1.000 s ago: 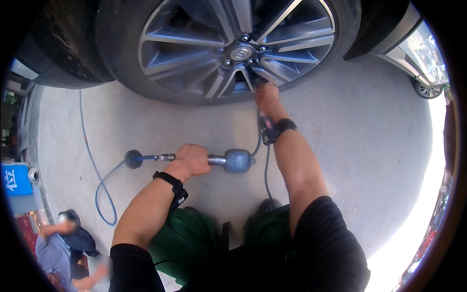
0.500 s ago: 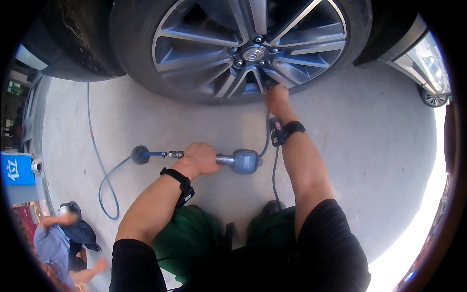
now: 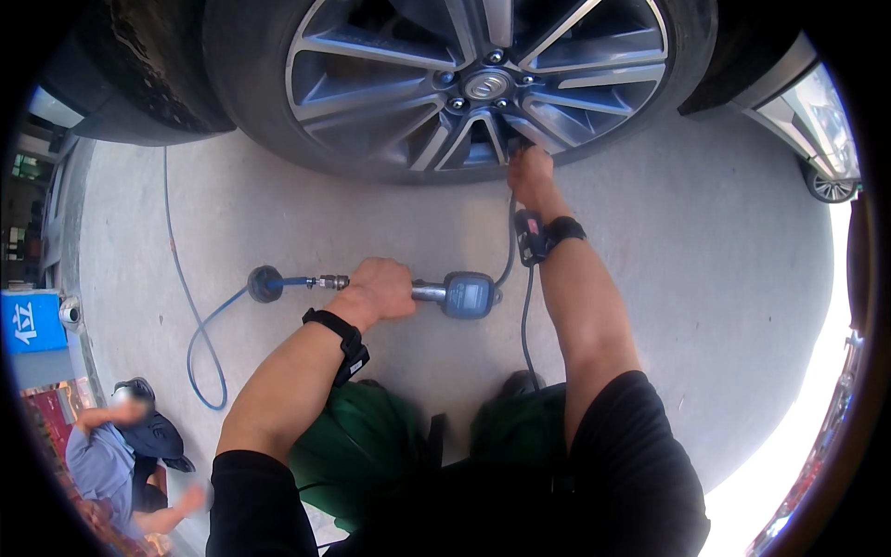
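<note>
A car wheel (image 3: pixel 464 88) with a grey multi-spoke alloy rim fills the top of the view. My left hand (image 3: pixel 376 290) grips the handle of a tyre inflator gun with a blue-grey digital gauge (image 3: pixel 469 295) at its right end. A black hose (image 3: pixel 509 251) runs from the gauge up to the rim. My right hand (image 3: pixel 531 174) reaches to the lower edge of the rim and holds the hose end there; the fingertips are hidden against the rim. A blue air hose (image 3: pixel 200 320) leaves the inflator's left end and loops over the concrete.
Grey concrete ground (image 3: pixel 705 278) surrounds the wheel. Another person (image 3: pixel 121 446) crouches at the lower left near a blue box (image 3: pixel 32 320). A second car (image 3: pixel 826 139) shows at the right edge. My green-trousered knees (image 3: pixel 371 446) are at the bottom.
The view has shifted so the wheel and both hands sit further right and slightly higher. Both hands keep their grips; the right hand stays at the rim.
</note>
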Action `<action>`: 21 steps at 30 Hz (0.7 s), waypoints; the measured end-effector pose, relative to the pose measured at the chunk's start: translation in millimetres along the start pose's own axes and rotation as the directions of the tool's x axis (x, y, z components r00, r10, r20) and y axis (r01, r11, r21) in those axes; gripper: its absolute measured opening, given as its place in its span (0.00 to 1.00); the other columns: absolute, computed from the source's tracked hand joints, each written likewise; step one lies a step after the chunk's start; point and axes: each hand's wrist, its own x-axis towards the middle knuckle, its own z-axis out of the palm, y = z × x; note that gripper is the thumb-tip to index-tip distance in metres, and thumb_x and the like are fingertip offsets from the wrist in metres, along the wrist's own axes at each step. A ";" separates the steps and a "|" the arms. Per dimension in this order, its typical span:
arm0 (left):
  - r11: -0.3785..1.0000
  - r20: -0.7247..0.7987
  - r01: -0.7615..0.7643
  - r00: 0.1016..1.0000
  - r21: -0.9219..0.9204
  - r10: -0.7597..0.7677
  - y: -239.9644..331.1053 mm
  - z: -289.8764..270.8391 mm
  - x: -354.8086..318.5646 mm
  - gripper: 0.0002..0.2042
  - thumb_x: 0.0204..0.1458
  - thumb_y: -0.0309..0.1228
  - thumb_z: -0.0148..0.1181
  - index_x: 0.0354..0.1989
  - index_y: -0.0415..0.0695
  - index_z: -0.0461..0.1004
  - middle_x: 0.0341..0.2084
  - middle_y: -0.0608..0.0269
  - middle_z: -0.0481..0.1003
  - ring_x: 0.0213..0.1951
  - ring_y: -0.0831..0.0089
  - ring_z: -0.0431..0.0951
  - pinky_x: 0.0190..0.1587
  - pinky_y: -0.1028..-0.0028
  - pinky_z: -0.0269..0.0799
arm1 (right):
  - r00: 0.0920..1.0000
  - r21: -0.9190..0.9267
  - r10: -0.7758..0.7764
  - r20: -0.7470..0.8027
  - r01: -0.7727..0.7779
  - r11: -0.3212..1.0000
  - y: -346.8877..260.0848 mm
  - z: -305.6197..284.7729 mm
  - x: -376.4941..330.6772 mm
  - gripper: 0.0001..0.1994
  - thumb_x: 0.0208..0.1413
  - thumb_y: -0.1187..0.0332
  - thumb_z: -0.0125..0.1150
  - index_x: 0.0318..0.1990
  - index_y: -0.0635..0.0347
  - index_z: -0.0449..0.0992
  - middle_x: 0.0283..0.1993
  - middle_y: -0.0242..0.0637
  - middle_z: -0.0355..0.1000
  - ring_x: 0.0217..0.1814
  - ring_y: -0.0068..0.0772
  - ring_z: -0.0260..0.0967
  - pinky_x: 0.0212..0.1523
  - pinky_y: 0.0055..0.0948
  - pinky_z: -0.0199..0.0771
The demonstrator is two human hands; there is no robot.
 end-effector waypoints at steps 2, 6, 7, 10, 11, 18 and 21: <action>1.000 0.004 0.000 1.000 0.004 0.000 0.5 -0.8 0.0 0.15 0.48 0.38 0.57 0.35 0.41 0.83 0.35 0.47 0.82 0.42 0.53 0.82 0.48 0.62 0.76 | 1.000 0.022 -0.003 -0.010 0.004 1.000 0.2 1.5 -1.9 0.10 0.63 0.64 0.44 0.30 0.50 0.69 0.24 0.26 0.64 0.20 0.20 0.60 0.18 0.22 0.58; 1.000 0.008 0.012 1.000 0.003 -0.012 0.6 -1.2 -0.7 0.15 0.48 0.38 0.57 0.35 0.41 0.83 0.35 0.47 0.82 0.42 0.53 0.82 0.49 0.62 0.76 | 0.999 0.054 0.018 -0.047 -0.015 0.998 -0.9 8.4 -6.1 0.14 0.64 0.62 0.42 0.24 0.50 0.65 0.17 0.25 0.59 0.15 0.23 0.55 0.15 0.23 0.51; 1.000 0.009 0.011 1.000 0.003 -0.011 -0.1 0.0 0.5 0.15 0.48 0.38 0.57 0.35 0.41 0.83 0.35 0.47 0.82 0.42 0.53 0.82 0.49 0.62 0.76 | 0.999 0.056 0.022 -0.038 -0.020 0.998 -1.3 7.8 -5.9 0.14 0.64 0.63 0.42 0.24 0.50 0.65 0.17 0.25 0.59 0.15 0.23 0.54 0.16 0.23 0.50; 1.000 0.016 0.015 1.000 0.001 -0.015 -3.0 4.7 2.9 0.19 0.48 0.46 0.61 0.35 0.41 0.82 0.34 0.47 0.81 0.40 0.51 0.81 0.47 0.60 0.76 | 1.000 0.037 0.020 -0.019 -0.020 0.999 -0.9 7.0 -7.3 0.12 0.63 0.64 0.42 0.26 0.50 0.66 0.20 0.25 0.61 0.17 0.21 0.56 0.17 0.23 0.53; 1.000 0.017 0.013 1.000 -0.003 -0.013 -2.7 4.4 3.2 0.19 0.48 0.46 0.61 0.35 0.41 0.82 0.34 0.47 0.81 0.41 0.51 0.81 0.48 0.60 0.75 | 1.000 0.019 0.011 -0.013 -0.011 1.000 -1.1 5.7 -7.1 0.11 0.63 0.65 0.42 0.28 0.51 0.68 0.23 0.26 0.63 0.19 0.20 0.58 0.18 0.22 0.57; 1.000 0.004 0.012 1.000 -0.001 -0.012 -3.5 6.9 4.7 0.19 0.49 0.46 0.61 0.35 0.41 0.82 0.34 0.48 0.81 0.41 0.52 0.81 0.48 0.61 0.75 | 0.999 0.045 -0.012 -0.029 0.014 0.999 0.7 6.1 -5.3 0.11 0.63 0.65 0.42 0.28 0.50 0.68 0.23 0.26 0.63 0.19 0.21 0.58 0.17 0.21 0.57; 1.000 0.010 0.008 1.000 0.006 -0.008 -2.7 4.3 4.2 0.19 0.49 0.46 0.61 0.34 0.40 0.82 0.34 0.48 0.81 0.41 0.52 0.81 0.48 0.61 0.75 | 1.000 0.037 0.009 -0.001 -0.009 0.999 0.1 4.5 1.2 0.11 0.63 0.66 0.42 0.28 0.50 0.67 0.23 0.26 0.63 0.19 0.21 0.58 0.17 0.21 0.56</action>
